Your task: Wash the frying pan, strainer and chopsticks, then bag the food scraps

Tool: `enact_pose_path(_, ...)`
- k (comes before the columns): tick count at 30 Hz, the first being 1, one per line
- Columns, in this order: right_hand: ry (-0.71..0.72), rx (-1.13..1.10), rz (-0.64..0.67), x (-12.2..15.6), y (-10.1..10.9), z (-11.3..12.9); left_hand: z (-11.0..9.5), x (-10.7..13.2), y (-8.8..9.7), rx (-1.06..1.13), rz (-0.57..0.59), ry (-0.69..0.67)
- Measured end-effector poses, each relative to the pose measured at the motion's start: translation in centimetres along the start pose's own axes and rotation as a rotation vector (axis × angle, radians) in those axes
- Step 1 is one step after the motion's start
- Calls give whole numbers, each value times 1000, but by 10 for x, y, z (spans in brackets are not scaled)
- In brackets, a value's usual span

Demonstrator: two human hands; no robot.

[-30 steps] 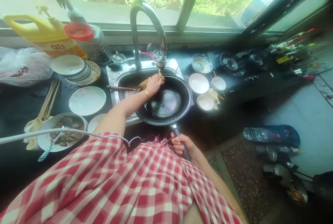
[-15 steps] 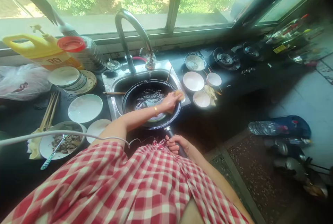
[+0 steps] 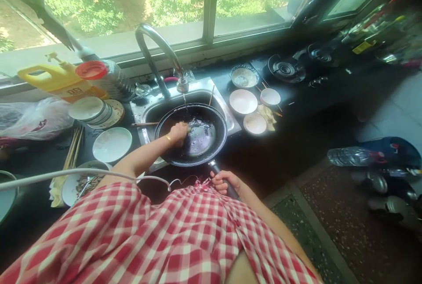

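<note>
A dark frying pan (image 3: 206, 143) rests over the steel sink (image 3: 235, 125), wet inside with a little water. My right hand (image 3: 227, 183) is wrapped round its black handle (image 3: 215, 167) near my apron. Inside the pan, toward its left side, my left hand (image 3: 179, 133) is closed and pressed to the surface. It grips a tan sponge (image 3: 189, 129), mostly hidden by the fingers. A thin stream runs from the faucet (image 3: 182, 85) into the pan, just above that hand.
Bowls (image 3: 243, 101) and a crumpled cloth (image 3: 266, 116) lie right of the sink, before a gas burner (image 3: 286, 68). Leftward are stacked dishes (image 3: 86, 109), a plate (image 3: 112, 144), chopsticks (image 3: 74, 147) and a yellow jug (image 3: 46, 77). A white cable (image 3: 66, 172) crosses before me.
My left hand has moved with the sponge from the pan's right rim to the left inside. My right hand keeps its hold on the handle. The view has shifted slightly.
</note>
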State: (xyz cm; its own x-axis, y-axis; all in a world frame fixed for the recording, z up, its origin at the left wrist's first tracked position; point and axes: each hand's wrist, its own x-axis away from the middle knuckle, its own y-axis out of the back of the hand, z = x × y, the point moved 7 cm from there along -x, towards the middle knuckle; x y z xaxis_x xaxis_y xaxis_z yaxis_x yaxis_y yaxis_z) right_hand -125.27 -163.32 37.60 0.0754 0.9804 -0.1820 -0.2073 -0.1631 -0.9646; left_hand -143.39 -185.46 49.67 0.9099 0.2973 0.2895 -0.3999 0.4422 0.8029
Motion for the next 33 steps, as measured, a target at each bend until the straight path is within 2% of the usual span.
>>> enact_pose_path(2, -8, -2, 1, -1, 2, -1, -2, -3, 1, -7, -22, -22)
enact_pose_path(4, -17, -6, -5, -2, 3, -1, -12, -12, 10, 14, -130, -1)
enact_pose_path(5, -19, -8, -12, -3, 3, -1, -20, -17, 13, 30, -170, -1)
enact_pose_path(9, -25, -8, -50, -1, 3, 0, -67, -36, 20, 197, -167, -83)
enact_pose_path(13, -42, 8, -75, 2, 2, 2, -88, -46, 41, 467, -310, 48)
enact_pose_path(15, -55, 25, -76, 3, 2, 2, -104, -50, 46, 479, -295, 14)
enact_pose_path(17, -60, 34, -72, 2, 2, 3, -124, -49, 49, 423, -267, -84)
enact_pose_path(21, -63, 27, -66, 0, 1, 6, -155, -29, 46, 330, -178, -279)
enact_pose_path(25, -83, 10, -61, 0, -2, 9, -164, 13, 39, 376, -71, -393)
enact_pose_path(29, -95, 1, -64, 2, -4, 13, -157, 57, 28, 516, 52, -569)
enact_pose_path(33, -113, 21, -76, 3, -2, 15, -130, 79, 9, 663, 183, -646)
